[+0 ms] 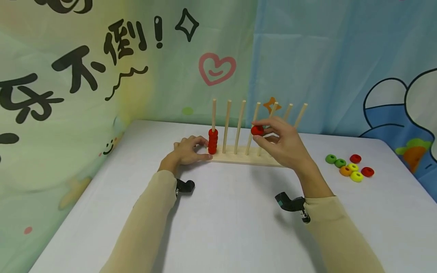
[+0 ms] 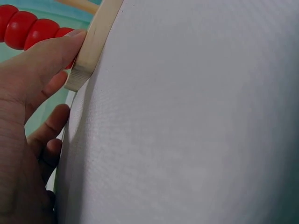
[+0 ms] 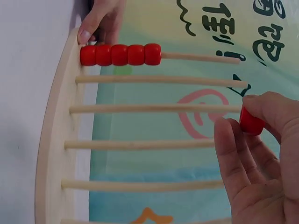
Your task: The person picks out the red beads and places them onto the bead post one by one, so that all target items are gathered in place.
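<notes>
A pale wooden rack (image 1: 244, 158) with several upright pegs stands near the back of the white table. Several red beads (image 1: 212, 142) are stacked on its leftmost peg, whose upper part is bare. My left hand (image 1: 187, 151) holds the left end of the rack's base, thumb on top and index finger behind the end. Between thumb and fingertips, my right hand (image 1: 286, 142) pinches one red bead (image 3: 252, 122). In the head view that bead is up in front of the middle pegs; the right wrist view has it near the tip of the third peg.
Loose beads lie on the table to the right of the rack: green beads (image 1: 330, 159), yellow beads (image 1: 356, 176), an orange bead (image 1: 345, 171) and red beads (image 1: 367, 172). A printed cloth backdrop (image 1: 300, 53) hangs behind the table (image 1: 225, 220).
</notes>
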Available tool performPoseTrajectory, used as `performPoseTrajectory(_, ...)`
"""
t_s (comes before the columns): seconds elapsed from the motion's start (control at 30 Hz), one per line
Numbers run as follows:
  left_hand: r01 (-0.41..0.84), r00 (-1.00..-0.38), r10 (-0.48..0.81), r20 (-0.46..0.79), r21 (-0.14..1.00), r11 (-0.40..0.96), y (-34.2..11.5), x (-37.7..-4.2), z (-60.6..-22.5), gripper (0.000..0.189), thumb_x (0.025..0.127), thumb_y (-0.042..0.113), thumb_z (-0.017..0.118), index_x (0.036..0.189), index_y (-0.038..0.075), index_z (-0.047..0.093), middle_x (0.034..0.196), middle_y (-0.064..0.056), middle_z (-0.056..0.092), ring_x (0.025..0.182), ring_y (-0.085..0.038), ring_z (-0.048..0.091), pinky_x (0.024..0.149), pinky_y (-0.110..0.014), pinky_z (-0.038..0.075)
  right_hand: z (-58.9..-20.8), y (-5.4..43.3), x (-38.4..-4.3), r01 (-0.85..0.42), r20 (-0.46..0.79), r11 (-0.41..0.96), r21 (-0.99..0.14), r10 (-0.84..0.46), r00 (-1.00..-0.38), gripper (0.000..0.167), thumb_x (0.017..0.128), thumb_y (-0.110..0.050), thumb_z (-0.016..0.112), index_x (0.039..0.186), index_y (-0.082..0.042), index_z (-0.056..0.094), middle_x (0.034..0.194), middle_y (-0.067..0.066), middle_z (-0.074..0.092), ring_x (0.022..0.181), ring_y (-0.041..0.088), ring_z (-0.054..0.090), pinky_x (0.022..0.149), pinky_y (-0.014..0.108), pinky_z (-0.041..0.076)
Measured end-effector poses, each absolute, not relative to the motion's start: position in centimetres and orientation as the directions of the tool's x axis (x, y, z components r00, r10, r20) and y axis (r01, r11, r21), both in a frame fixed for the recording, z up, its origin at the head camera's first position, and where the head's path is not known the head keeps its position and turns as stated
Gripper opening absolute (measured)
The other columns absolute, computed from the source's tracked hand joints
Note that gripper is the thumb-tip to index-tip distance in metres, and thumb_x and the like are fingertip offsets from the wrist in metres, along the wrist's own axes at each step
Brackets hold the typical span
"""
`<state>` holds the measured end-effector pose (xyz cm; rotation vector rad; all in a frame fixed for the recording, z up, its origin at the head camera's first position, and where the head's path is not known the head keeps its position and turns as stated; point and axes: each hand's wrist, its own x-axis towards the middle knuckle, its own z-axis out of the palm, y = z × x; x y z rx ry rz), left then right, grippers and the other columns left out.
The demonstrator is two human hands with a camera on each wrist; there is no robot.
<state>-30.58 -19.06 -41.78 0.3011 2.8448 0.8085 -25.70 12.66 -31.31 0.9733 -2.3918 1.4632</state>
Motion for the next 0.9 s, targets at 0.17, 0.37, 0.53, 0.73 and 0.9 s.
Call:
performPoseTrajectory(0.17,0.147,-0.967,0.235,-0.099,0.537,0.831,-19.0,-30.7,-41.9,0.052,0.08,0.06,0.07,0.121,0.032,0.055,0.131,0.003,0.051,0.119,-0.027,0.041,0.098,-0.054,0.023,-29.9,11.0,-24.9,-0.631,0.497,0.275,-0.725,-0.426,-0.756,0.034,0.091,0.004,0.066,0.124,0.003,0.061,0.115,0.016,0.057,0.097,0.03,0.065,0.079,0.025,0.055)
performPoseTrajectory(0.37,0.147,-0.966,0.238,-0.105,0.534,0.832,-19.0,-30.6,-41.8,0.052,0.08,0.06,0.07,0.121,0.032,0.055,0.132,0.003,0.051,0.119,-0.027,0.041,0.098,-0.054,0.023,-28.9,9.8,-24.8,-0.65,0.514,0.304,-0.696,-0.422,-0.747,0.033,0.091,0.003,0.066,0.124,0.003,0.061,0.113,0.016,0.057,0.088,0.028,0.064,0.074,0.024,0.053)
performPoseTrajectory(0.53,0.148,-0.966,0.236,-0.105,0.524,0.839,-19.3,-30.7,-41.7,0.053,0.08,0.06,0.07,0.122,0.032,0.055,0.132,0.003,0.051,0.12,-0.028,0.041,0.098,-0.054,0.023,-28.0,8.8,-25.1,-0.68,0.545,0.313,-0.663,-0.422,-0.725,0.033,0.091,0.0,0.067,0.124,-0.001,0.063,0.112,0.015,0.058,0.072,0.026,0.059,0.065,0.028,0.045)
performPoseTrajectory(0.73,0.148,-0.966,0.236,-0.108,0.52,0.841,-19.2,-30.9,-42.1,0.054,0.08,0.061,0.07,0.123,0.032,0.055,0.132,0.003,0.051,0.12,-0.027,0.041,0.098,-0.054,0.023,-27.8,8.0,-25.2,-0.704,0.574,0.283,-0.651,-0.422,-0.701,0.032,0.091,0.003,0.066,0.123,0.002,0.063,0.11,0.016,0.058,0.063,0.026,0.053,0.06,0.027,0.04)
performPoseTrajectory(0.9,0.146,-0.967,0.233,-0.105,0.52,0.842,-19.0,-30.8,-42.1,0.053,0.08,0.061,0.07,0.122,0.032,0.055,0.132,0.003,0.051,0.119,-0.027,0.041,0.097,-0.054,0.023,-28.0,7.3,-25.3,-0.725,0.603,0.242,-0.644,-0.422,-0.677,0.031,0.09,0.004,0.066,0.121,0.002,0.063,0.11,0.017,0.059,0.058,0.025,0.048,0.057,0.026,0.038)
